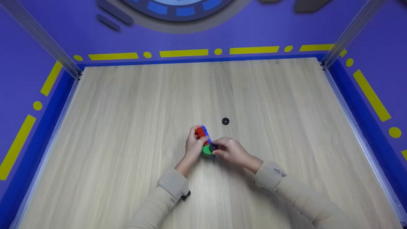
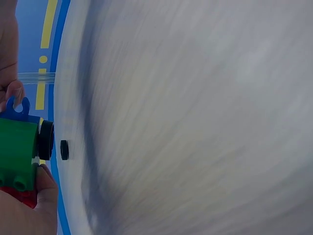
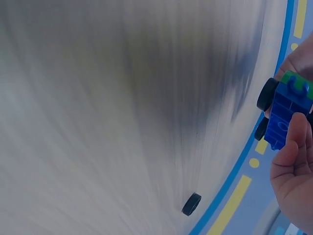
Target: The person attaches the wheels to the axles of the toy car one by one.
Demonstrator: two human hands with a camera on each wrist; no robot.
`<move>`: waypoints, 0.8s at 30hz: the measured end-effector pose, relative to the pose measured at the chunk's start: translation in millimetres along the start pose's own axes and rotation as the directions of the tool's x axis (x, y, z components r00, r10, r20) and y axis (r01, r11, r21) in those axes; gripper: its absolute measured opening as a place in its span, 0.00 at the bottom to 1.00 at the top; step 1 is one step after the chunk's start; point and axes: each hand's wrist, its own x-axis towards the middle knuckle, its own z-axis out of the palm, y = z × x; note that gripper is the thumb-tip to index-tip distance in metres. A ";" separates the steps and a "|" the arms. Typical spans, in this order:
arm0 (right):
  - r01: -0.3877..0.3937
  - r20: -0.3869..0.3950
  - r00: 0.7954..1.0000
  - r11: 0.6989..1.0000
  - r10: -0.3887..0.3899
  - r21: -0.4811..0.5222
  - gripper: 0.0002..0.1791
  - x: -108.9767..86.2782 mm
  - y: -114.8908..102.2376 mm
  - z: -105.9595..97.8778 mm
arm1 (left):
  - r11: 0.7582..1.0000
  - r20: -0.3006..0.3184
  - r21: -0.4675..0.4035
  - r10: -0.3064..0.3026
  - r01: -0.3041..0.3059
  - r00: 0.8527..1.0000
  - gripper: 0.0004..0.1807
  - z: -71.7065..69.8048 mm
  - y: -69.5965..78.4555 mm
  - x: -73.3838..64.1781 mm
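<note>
My left hand (image 1: 193, 147) grips a small toy car built of bricks, with a red brick (image 1: 200, 131), a green brick (image 2: 17, 147) and a blue wheeled base (image 3: 284, 117). Black wheels (image 2: 46, 140) sit along the sides of the base, and a blue hook-shaped loop (image 2: 18, 108) sticks out at one end. At the car's near end, my right hand (image 1: 234, 152) pinches a black wheel (image 1: 213, 147) against the blue base between thumb and fingers. Part of that wheel is hidden by the fingers. The car is held up over the table.
A loose black tyre (image 1: 225, 121) lies on the wooden table (image 1: 143, 121), just beyond the hands. Purple panels with yellow marks (image 1: 183, 53) wall in the back and both sides. A small black object (image 1: 186, 195) shows at the left sleeve's cuff.
</note>
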 end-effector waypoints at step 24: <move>0.063 0.176 0.983 0.995 -0.048 -0.081 0.15 4.2 0.0 -4.6 | 0.996 0.057 -0.014 -0.088 0.089 0.994 0.23 2.8 -2.9 0.7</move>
